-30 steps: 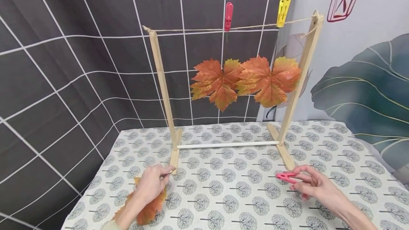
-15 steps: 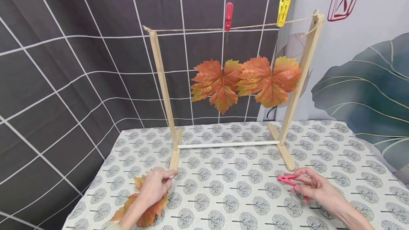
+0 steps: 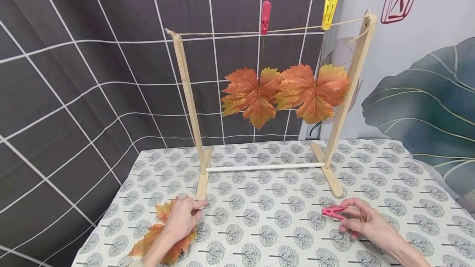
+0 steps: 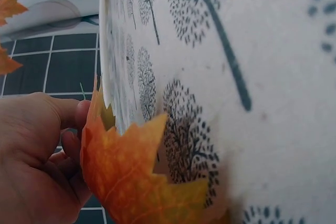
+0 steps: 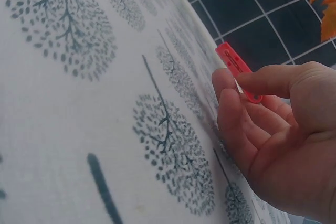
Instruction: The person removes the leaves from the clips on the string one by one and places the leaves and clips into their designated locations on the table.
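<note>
At the front left of the table, my left hand [image 3: 182, 219] pinches an orange artificial maple leaf [image 3: 150, 238] near its stem, with thumb and forefinger together. The leaf hangs below and behind the hand, partly hidden by it in the head view; in the left wrist view its jagged orange and yellow blade [image 4: 126, 166] curls close over the cloth. At the front right, my right hand [image 3: 365, 221] holds a pink clothespin [image 3: 332, 212] by its handle end between thumb and fingertips, its other end pointing left. The right wrist view shows this clothespin [image 5: 233, 64] above the fingertips.
A wooden frame [image 3: 190, 102] stands mid-table, joined low by a white rod [image 3: 263, 167]. Along its top twine [image 3: 230, 34], a red clothespin [image 3: 265, 17] and a yellow clothespin [image 3: 329, 11] hold two orange leaves [image 3: 256, 96]. Patterned cloth [image 3: 256, 217] covers the table.
My left hand has shifted slightly right and toward the front, and the leaf with it. The right hand with the pink clothespin has lowered a little. The hanging leaves stay in place.
</note>
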Demonstrator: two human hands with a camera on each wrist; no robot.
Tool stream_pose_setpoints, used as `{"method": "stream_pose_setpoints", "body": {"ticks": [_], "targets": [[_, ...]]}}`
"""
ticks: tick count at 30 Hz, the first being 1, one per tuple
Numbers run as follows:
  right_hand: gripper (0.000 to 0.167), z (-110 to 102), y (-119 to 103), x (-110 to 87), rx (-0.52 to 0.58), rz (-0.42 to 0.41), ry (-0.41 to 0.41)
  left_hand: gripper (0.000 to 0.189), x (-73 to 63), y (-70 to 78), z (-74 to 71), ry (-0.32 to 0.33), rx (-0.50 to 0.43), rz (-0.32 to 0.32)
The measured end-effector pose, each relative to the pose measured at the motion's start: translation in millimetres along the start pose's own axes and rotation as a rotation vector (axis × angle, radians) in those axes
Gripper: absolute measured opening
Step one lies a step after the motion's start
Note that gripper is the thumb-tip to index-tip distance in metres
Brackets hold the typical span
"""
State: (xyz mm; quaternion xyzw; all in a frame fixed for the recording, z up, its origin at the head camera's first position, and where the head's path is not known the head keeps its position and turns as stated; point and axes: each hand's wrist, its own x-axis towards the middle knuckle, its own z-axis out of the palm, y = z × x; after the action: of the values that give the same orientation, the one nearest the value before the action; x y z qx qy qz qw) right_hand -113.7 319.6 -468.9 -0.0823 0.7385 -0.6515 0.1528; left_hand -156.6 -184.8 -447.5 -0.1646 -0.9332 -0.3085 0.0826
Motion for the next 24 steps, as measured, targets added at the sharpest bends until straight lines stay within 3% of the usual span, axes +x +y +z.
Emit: {"method": "stream_pose_setpoints", "body": {"ticks": [10,18,24], "targets": [[0.030,1.0,7.3,-0.4,-0.027,-0.050,0.008,0.033,-0.6,-4.0,3.7,-0.019,-0.063,0.021],[0.032,4.4,7.5,-0.7,-0.068,0.000,0.063,0.032,-3.1,-2.8,5.0,-0.041,-0.065,0.010],[0.029,4.4,9.9,-0.5,-0.038,-0.062,0.045,0.032,-4.2,-4.0,6.5,-0.055,-0.069,0.010]]}}
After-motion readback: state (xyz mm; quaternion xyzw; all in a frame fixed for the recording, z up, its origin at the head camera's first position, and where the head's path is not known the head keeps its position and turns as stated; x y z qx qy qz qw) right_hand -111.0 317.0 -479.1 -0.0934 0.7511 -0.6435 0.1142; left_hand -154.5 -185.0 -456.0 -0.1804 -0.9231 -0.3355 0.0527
